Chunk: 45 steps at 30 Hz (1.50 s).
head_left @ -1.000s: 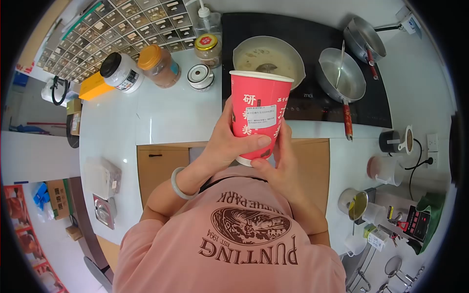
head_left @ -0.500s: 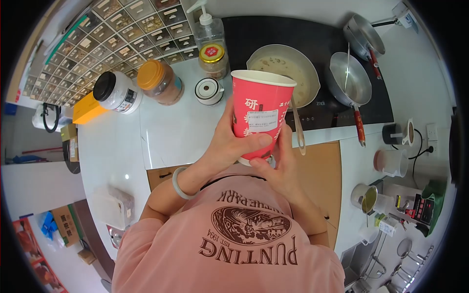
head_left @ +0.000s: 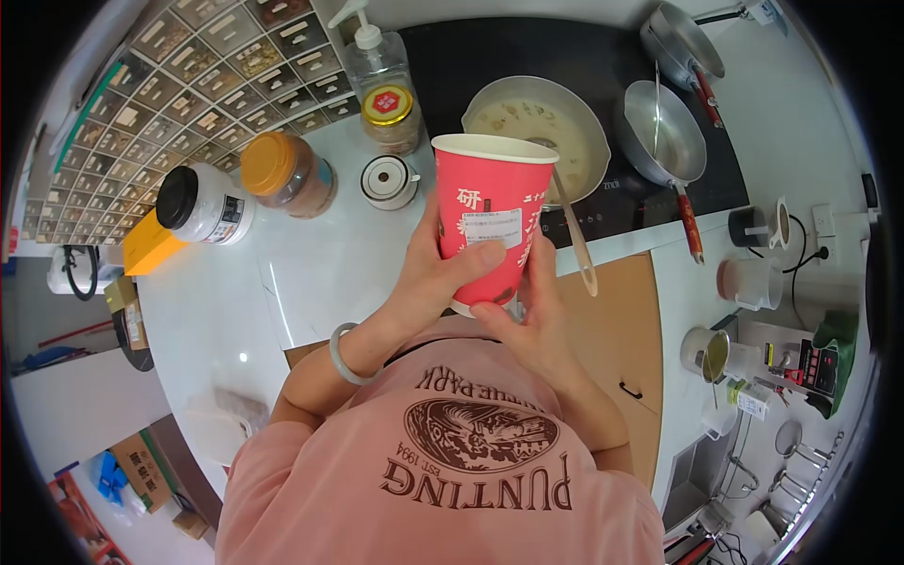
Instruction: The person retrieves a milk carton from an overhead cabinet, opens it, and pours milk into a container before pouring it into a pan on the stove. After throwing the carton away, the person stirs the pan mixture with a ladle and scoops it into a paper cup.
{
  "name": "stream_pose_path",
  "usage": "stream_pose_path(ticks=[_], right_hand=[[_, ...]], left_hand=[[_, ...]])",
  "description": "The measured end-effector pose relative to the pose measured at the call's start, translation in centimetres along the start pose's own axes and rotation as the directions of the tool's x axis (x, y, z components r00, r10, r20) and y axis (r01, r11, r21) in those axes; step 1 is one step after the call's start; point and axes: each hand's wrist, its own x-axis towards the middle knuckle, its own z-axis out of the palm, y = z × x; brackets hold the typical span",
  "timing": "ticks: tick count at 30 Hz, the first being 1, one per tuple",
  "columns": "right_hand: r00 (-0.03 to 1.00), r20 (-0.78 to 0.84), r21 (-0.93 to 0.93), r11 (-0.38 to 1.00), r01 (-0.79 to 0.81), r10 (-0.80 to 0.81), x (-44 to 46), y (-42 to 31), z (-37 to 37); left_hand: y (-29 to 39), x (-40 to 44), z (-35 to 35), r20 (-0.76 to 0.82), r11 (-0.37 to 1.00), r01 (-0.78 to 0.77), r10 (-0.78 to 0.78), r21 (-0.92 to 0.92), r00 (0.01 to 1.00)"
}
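Observation:
A red paper cup with white lettering and a white label is held upright between both hands, its pale rim on top; what it contains is out of sight. My left hand wraps its left side, thumb across the front. Lower on the right, my right hand grips near the base. Behind the cup, a pan of cloudy liquid with bits floating in it sits on the black cooktop. A long-handled spoon rests in that pan, its bowl partly hidden.
Left on the counter stand a lidded white canister, a gold-lidded jar, an orange-lidded jar and a black-lidded tub. Small drawers line the back left. Another pan is at right, beyond it a sink.
The view has turned slightly, so the counter items and pans appear shifted left. Both hands keep their hold on the paper cup, which stays nearly in place before me.

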Motion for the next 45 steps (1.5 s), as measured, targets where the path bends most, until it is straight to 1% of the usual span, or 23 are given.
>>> stream_pose_path(ticks=[1, 3, 7, 10, 13, 16, 19, 22, 25, 29, 31, 34, 40, 43, 45], right_hand=[[1.000, 0.002, -0.006, 1.000, -0.011, 0.011, 0.1, 0.0, -0.2], [0.999, 0.003, 0.038, 0.998, -0.053, 0.053, 0.4, -0.2, -0.6], [0.995, 0.035, 0.083, 0.992, -0.092, 0.089, 1.3, 0.4, -1.7], [0.995, 0.091, -0.007, 1.000, -0.029, 0.030, 2.3, 0.4, -3.0], [0.991, 0.128, -0.002, 0.999, -0.034, 0.034, 2.9, 0.2, -4.0], [0.985, 0.173, -0.061, 0.998, -0.018, 0.028, 3.5, -0.2, -5.3], [0.978, 0.191, -0.063, 0.995, -0.074, 0.085, 3.7, -0.4, -6.3], [0.977, 0.196, -0.121, 0.991, -0.057, 0.080, 3.7, -0.3, -7.2], [0.972, 0.234, -0.213, 0.974, 0.080, -0.029, 3.6, 0.7, -8.4], [0.966, 0.259, -0.140, 0.989, 0.051, -0.013, 3.2, 1.4, -9.4], [0.962, 0.274, -0.122, 0.992, 0.027, 0.007, 3.2, 1.2, -9.8], [0.954, 0.301, -0.128, 0.991, 0.044, -0.004, 3.2, 0.9, -10.6], [0.949, 0.316, -0.131, 0.990, 0.051, -0.007, 2.9, 0.9, -11.5], [0.952, 0.306, -0.186, 0.980, 0.074, -0.013, 3.1, 0.3, -12.7], [0.978, 0.203, -0.205, 0.975, 0.085, -0.042, 3.5, -0.1, -14.2]], left_hand=[[-0.1, 0.3, 0.0, 0.002, 1.000, 0.008, -0.008, -0.008, 1.000], [-0.2, 0.7, 0.2, -0.006, 1.000, 0.022, -0.022, -0.017, 1.000], [-0.4, 1.6, 1.0, -0.067, 1.000, 0.024, -0.025, -0.008, 0.997], [-0.1, 2.5, 1.5, -0.087, 1.000, 0.015, -0.015, 0.004, 0.996], [-0.1, 3.0, 2.0, -0.104, 1.000, 0.001, 0.000, 0.009, 0.995], [-0.7, 3.5, 2.4, -0.135, 1.000, -0.017, 0.020, 0.017, 0.991], [-1.2, 3.9, 2.9, -0.159, 0.999, -0.027, 0.034, 0.042, 0.987], [-1.5, 4.1, 3.7, -0.172, 0.998, -0.035, 0.044, 0.053, 0.984], [-1.8, 4.1, 4.4, -0.184, 0.998, -0.039, 0.048, 0.052, 0.982], [-2.4, 3.9, 5.3, -0.207, 0.997, -0.042, 0.054, 0.062, 0.977], [-2.7, 3.8, 5.7, -0.220, 0.997, -0.042, 0.054, 0.061, 0.974], [-3.2, 3.8, 6.2, -0.230, 0.997, -0.049, 0.063, 0.065, 0.971], [-3.9, 3.5, 6.9, -0.264, 0.994, -0.079, 0.097, 0.077, 0.960], [-4.2, 3.4, 6.6, -0.289, 0.989, -0.104, 0.129, 0.101, 0.949], [-3.9, 3.4, 6.3, -0.301, 0.987, -0.114, 0.144, 0.116, 0.943]])
